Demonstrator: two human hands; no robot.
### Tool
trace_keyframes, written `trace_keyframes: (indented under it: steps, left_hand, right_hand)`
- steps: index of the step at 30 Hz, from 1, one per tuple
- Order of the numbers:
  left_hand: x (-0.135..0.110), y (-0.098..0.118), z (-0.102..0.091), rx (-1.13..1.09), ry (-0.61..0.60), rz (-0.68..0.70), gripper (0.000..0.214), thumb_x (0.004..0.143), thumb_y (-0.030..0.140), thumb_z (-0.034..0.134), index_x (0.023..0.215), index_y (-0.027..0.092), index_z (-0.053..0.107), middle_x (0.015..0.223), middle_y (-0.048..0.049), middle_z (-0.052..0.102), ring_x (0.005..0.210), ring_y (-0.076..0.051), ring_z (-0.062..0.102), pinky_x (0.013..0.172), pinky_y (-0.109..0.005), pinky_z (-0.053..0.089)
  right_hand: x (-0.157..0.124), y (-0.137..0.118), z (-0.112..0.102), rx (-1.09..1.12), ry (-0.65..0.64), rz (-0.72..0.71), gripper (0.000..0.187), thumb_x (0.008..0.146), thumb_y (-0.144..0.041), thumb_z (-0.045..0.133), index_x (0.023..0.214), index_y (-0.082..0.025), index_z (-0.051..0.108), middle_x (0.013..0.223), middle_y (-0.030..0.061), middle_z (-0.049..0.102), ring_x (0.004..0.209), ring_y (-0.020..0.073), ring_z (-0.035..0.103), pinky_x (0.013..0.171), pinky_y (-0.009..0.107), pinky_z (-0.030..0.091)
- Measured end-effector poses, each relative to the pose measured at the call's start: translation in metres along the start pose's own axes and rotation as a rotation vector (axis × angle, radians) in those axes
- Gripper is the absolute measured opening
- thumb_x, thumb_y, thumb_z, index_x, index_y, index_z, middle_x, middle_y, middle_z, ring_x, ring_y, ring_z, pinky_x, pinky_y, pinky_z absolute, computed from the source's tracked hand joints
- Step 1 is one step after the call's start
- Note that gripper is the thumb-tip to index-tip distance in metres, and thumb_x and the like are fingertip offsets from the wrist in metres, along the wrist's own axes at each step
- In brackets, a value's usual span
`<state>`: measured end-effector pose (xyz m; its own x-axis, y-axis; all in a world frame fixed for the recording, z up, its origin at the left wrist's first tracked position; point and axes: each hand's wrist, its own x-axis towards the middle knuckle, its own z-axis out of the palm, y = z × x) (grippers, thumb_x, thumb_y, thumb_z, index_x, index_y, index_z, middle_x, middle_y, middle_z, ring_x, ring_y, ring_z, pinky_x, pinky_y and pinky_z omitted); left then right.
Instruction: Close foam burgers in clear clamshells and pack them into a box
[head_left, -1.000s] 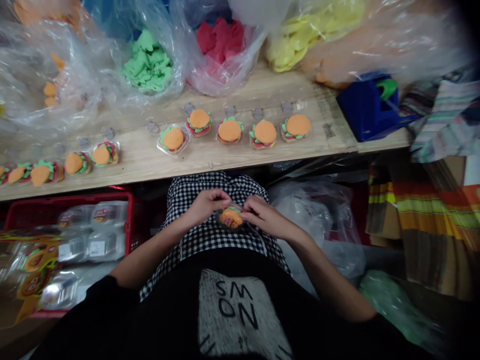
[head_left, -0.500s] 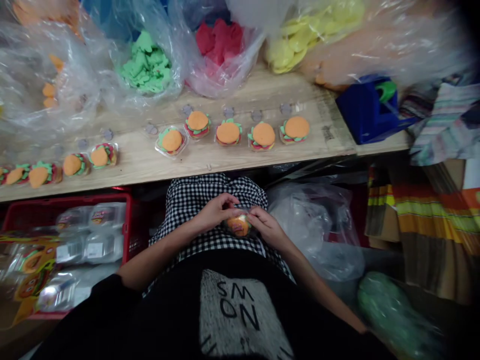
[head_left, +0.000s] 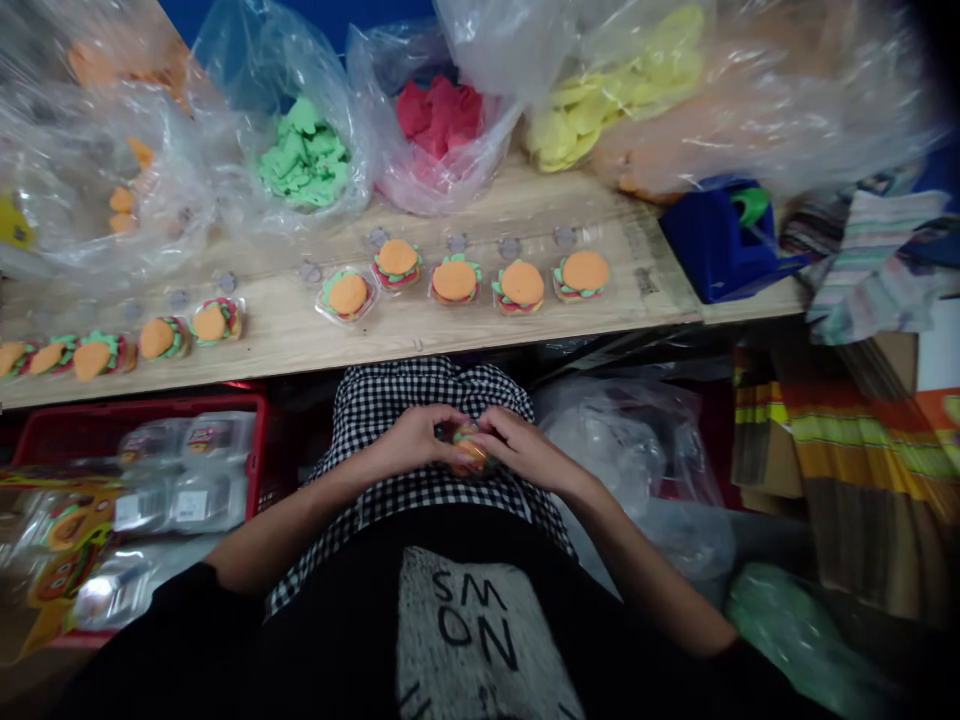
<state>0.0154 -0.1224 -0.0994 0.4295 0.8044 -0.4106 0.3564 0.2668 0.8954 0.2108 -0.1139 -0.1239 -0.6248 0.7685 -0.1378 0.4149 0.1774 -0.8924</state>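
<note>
Over the checked cloth on my lap, both hands hold one small toy burger in a clear plastic case. My left hand closes round its left side, while my right hand grips it from the right with the thumb over the top. The fingers cover much of the case. On the table in front stand several open clear cases with toy burgers, such as the burger straight ahead and the burger farther left.
Bags of green pieces, red pieces and yellow pieces line the back. A blue tape dispenser stands at right. A red crate with packed cases is lower left; a clear plastic bag hangs right of my lap.
My hands have closed further round the cased burger, and the right hand now covers more of it. The label seen on its top is no longer plain. The camera view has shifted slightly.
</note>
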Motion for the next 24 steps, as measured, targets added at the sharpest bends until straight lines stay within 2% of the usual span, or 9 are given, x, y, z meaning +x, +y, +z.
trace_keyframes:
  steps: [3, 6, 8, 11, 13, 15, 18, 21, 24]
  left_hand:
    - [-0.003, 0.002, 0.006, 0.091, -0.034, 0.059, 0.040, 0.058, 0.032, 0.071, 0.094, 0.018, 0.062, 0.090, -0.0025, 0.063, 0.085, -0.017, 0.055, 0.079, -0.029, 0.040]
    - [-0.007, -0.005, 0.013, -0.026, -0.010, 0.071, 0.042, 0.060, 0.029, 0.070, 0.100, 0.019, 0.059, 0.098, -0.0039, 0.061, 0.092, -0.018, 0.053, 0.083, -0.030, 0.038]
    - [-0.008, -0.014, 0.018, -0.145, 0.076, 0.039, 0.040, 0.062, 0.028, 0.069, 0.099, 0.018, 0.059, 0.100, -0.0050, 0.059, 0.094, -0.017, 0.052, 0.085, -0.030, 0.038]
    - [-0.005, -0.026, 0.024, -0.377, 0.194, -0.072, 0.028, 0.066, 0.030, 0.065, 0.088, 0.014, 0.058, 0.086, -0.0036, 0.059, 0.080, -0.014, 0.053, 0.077, -0.028, 0.041]
    - [0.000, -0.029, 0.024, -0.521, 0.233, -0.122, 0.024, 0.066, 0.030, 0.064, 0.080, 0.013, 0.056, 0.075, -0.0004, 0.057, 0.068, -0.010, 0.051, 0.069, -0.025, 0.041]
    - [0.005, -0.026, 0.020, -0.557, 0.251, -0.115, 0.023, 0.064, 0.029, 0.066, 0.075, 0.012, 0.055, 0.068, 0.0019, 0.055, 0.062, -0.008, 0.048, 0.065, -0.023, 0.039]
    - [0.010, -0.017, 0.010, -0.475, 0.212, -0.091, 0.020, 0.064, 0.028, 0.065, 0.073, 0.012, 0.055, 0.065, 0.0025, 0.054, 0.059, -0.008, 0.047, 0.061, -0.022, 0.037]
    - [0.009, -0.009, 0.005, -0.360, 0.147, -0.087, 0.016, 0.066, 0.026, 0.062, 0.074, 0.012, 0.056, 0.065, 0.0022, 0.055, 0.060, -0.009, 0.048, 0.060, -0.023, 0.038]
    - [0.007, -0.006, 0.009, -0.241, 0.125, -0.052, 0.011, 0.068, 0.023, 0.060, 0.073, 0.013, 0.057, 0.069, 0.0010, 0.055, 0.066, -0.010, 0.049, 0.063, -0.022, 0.039]
  right_hand:
    - [0.003, -0.009, -0.009, -0.009, -0.107, -0.043, 0.022, 0.086, -0.035, 0.038, 0.070, -0.020, 0.042, 0.069, -0.0003, 0.043, 0.068, 0.0136, 0.041, 0.063, 0.026, 0.034]
    - [-0.005, -0.006, -0.007, 0.020, -0.098, -0.052, 0.024, 0.087, -0.035, 0.036, 0.070, -0.020, 0.042, 0.069, -0.0002, 0.042, 0.068, 0.0136, 0.041, 0.064, 0.026, 0.034]
    - [-0.014, 0.003, -0.001, 0.072, -0.017, -0.027, 0.024, 0.087, -0.036, 0.034, 0.072, -0.020, 0.043, 0.070, 0.0003, 0.042, 0.069, 0.0141, 0.042, 0.065, 0.027, 0.034]
    - [-0.026, 0.017, 0.016, 0.188, 0.181, 0.044, 0.024, 0.086, -0.040, 0.034, 0.075, -0.021, 0.043, 0.072, 0.0007, 0.041, 0.070, 0.0150, 0.042, 0.065, 0.027, 0.036]
    - [-0.031, 0.023, 0.026, 0.252, 0.314, 0.078, 0.024, 0.086, -0.041, 0.034, 0.075, -0.021, 0.042, 0.073, 0.0009, 0.041, 0.070, 0.0152, 0.042, 0.066, 0.027, 0.037]
    - [-0.032, 0.026, 0.031, 0.279, 0.378, 0.091, 0.023, 0.086, -0.040, 0.033, 0.075, -0.022, 0.042, 0.073, 0.0011, 0.041, 0.070, 0.0154, 0.042, 0.066, 0.028, 0.037]
    - [-0.029, 0.022, 0.026, 0.241, 0.283, 0.085, 0.022, 0.087, -0.039, 0.032, 0.078, -0.022, 0.042, 0.074, 0.0015, 0.042, 0.072, 0.0156, 0.042, 0.066, 0.028, 0.037]
    - [-0.024, 0.011, 0.012, 0.059, 0.132, 0.057, 0.021, 0.087, -0.038, 0.033, 0.077, -0.021, 0.042, 0.076, 0.0022, 0.044, 0.074, 0.0165, 0.043, 0.068, 0.029, 0.036]
    - [-0.014, -0.003, -0.002, -0.130, -0.011, 0.010, 0.022, 0.087, -0.035, 0.034, 0.072, -0.020, 0.041, 0.075, 0.0020, 0.044, 0.075, 0.0169, 0.041, 0.069, 0.030, 0.035]
